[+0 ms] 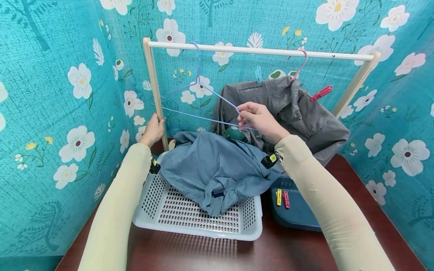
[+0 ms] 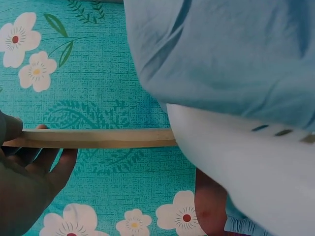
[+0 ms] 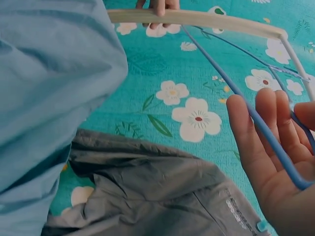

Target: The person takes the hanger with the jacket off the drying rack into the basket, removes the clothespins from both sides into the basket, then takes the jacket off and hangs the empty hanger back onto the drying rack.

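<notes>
My left hand (image 1: pixel 153 130) grips the upright wooden post (image 1: pixel 154 82) at the left of a hanging rack; in the left wrist view the thumb lies on one side of the post (image 2: pixel 108 138) and fingers on the other. My right hand (image 1: pixel 259 118) pinches the right arm of a blue hanger (image 1: pixel 219 96) near its corner. The hanger's hook goes over the rack's white top bar (image 1: pixel 237 49), and no garment is on it. In the right wrist view the hanger's lower bar (image 3: pixel 221 73) crosses the fingers. Below, a blue garment (image 1: pixel 217 162) lies bunched over a white basket (image 1: pixel 196 231).
A grey garment (image 1: pixel 251 94) hangs on a pink hanger (image 1: pixel 303 62) at the right, with a light blue clothespin (image 1: pixel 259 74) and a red clothespin (image 1: pixel 321 93). Below it, a dark blue tray (image 1: pixel 295 218) holds a yellow clothespin (image 1: pixel 278 197) and a pink clothespin (image 1: pixel 286 199).
</notes>
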`<state>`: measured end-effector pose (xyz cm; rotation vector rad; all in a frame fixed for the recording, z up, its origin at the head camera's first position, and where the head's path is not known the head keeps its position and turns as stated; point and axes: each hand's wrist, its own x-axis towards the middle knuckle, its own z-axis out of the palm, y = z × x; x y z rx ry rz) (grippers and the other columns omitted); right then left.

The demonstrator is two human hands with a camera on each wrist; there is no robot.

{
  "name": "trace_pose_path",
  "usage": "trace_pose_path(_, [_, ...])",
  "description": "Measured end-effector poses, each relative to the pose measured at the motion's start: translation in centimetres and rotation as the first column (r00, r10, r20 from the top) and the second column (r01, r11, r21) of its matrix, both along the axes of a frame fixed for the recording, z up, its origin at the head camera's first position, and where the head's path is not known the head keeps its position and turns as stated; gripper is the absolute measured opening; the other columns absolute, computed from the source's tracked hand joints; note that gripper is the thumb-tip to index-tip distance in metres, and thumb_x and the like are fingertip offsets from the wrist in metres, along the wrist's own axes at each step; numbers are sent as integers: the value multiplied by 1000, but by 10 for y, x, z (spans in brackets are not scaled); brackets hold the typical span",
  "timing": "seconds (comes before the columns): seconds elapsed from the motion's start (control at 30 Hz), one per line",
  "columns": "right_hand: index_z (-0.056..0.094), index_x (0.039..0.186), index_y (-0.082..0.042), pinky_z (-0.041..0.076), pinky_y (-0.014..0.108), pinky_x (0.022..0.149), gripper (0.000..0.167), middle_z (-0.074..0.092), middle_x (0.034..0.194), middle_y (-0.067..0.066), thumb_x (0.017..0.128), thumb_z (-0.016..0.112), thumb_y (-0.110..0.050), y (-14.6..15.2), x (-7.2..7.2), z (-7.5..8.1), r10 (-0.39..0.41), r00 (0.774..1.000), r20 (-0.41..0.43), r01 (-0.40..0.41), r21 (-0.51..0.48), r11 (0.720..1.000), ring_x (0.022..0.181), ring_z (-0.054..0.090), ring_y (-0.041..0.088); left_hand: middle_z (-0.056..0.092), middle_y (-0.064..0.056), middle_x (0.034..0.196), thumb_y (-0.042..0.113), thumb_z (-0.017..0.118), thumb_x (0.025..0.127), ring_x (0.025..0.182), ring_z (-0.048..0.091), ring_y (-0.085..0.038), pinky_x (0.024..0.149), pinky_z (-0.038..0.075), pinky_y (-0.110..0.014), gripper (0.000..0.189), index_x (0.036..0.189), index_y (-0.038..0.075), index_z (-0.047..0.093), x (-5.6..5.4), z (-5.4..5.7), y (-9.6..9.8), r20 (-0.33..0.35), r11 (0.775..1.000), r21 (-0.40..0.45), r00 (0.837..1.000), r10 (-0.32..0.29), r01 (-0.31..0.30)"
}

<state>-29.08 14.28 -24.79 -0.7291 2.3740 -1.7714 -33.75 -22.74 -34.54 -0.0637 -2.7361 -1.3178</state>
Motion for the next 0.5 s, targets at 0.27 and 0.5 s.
trace_pose_path(0.27, [51, 125, 2, 51, 38, 84, 27, 58, 102, 21, 101, 44, -9, -18, -2, -5, 40, 998, 40, -40, -4, 999, 89, 62, 25, 33, -22, 144, 23, 23, 105, 128, 37, -38, 90, 40, -49, 30, 119, -2, 31, -1, 0, 1, -4, 1000, 24, 1000, -2, 2])
trace_pose_path(0.5, [52, 126, -1, 50, 38, 84, 27, 58, 104, 21, 101, 45, -9, -32, -7, -8, 53, 996, 75, -52, -15, 999, 95, 60, 29, 32, -21, 145, 23, 24, 105, 130, 35, -37, 96, 37, -51, 34, 127, -3, 30, -1, -2, 0, -16, 999, 42, 1000, -8, 9])
